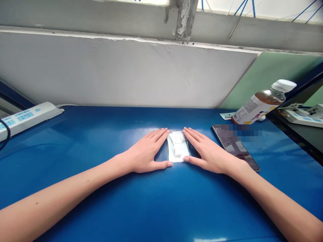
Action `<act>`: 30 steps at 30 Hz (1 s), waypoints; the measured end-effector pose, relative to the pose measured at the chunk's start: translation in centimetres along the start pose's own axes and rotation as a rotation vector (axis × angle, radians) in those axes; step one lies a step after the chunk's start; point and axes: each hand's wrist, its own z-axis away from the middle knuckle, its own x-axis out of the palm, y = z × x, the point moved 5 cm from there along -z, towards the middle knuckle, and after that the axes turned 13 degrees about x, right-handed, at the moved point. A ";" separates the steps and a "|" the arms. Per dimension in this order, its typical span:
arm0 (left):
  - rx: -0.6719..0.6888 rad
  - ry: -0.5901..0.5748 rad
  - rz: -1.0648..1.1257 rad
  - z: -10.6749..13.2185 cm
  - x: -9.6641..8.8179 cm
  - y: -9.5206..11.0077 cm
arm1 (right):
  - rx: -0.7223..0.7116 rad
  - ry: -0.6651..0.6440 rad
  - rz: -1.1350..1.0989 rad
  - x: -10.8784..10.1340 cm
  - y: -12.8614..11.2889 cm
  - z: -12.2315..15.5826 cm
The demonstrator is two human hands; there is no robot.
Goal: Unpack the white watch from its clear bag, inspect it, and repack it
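A small clear plastic packet (178, 148) with white contents lies flat on the blue table (161, 205), midway between my hands. What the white pieces inside are, I cannot make out. My left hand (148, 151) rests along the packet's left side, fingers stretched out and thumb apart, fingertips at its upper left corner. On the other side my right hand (204, 151) lies the same way, its fingertips by the upper right corner and its thumb on the lower right edge. Neither hand grips the packet.
A smartphone (234, 144) lies right of my right hand. Behind it stands a drink bottle (262, 104) with a white cap, beside a small card (226, 116). A power strip (30, 117) sits at the far left, another (305, 117) at the far right. A wall (126, 74) bounds the table's back.
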 end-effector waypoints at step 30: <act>-0.002 0.107 0.011 0.2 -0.1 -0.1 | 0.004 0.252 -0.088 -1.4 -0.4 -0.1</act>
